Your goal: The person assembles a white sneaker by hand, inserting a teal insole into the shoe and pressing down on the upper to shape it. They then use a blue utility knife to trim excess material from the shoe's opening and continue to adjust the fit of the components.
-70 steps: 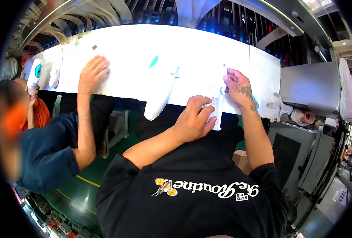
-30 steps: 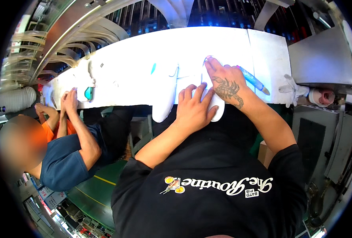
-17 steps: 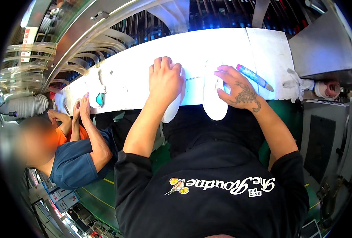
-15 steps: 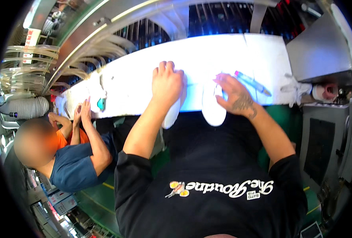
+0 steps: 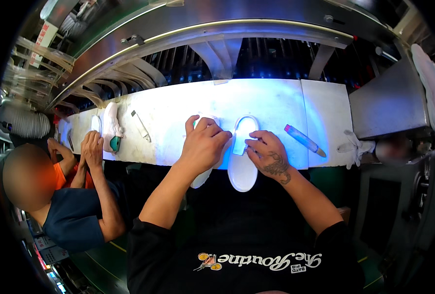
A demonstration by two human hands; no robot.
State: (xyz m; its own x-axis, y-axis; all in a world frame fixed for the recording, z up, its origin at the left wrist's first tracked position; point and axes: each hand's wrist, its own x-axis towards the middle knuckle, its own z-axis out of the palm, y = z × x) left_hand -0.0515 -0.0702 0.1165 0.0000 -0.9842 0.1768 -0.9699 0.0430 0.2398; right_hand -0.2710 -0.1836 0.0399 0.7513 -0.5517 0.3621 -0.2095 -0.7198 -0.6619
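Note:
Two white shoe soles lie side by side at the near edge of the white worktop, their near ends sticking out past it. My left hand is over the left sole and hides its middle; its fingers are curled and pinched toward the right sole, but what they hold is hidden. The right sole has a raised rim round its far end. On that sole's right side, my right hand is closed, its fingertips reaching over the rim. A pink-ended marker lies to the right of this hand.
A co-worker's hands hold a white sole at the left, beside a green object. A white-handled tool lies between us. At right are a white glove and metal housing. Machinery glowing blue stands behind.
The view has shifted, showing more of the worktop's far side. My hands have come closer together, the left one toward the right sole. The co-worker's hands are now at a sole.

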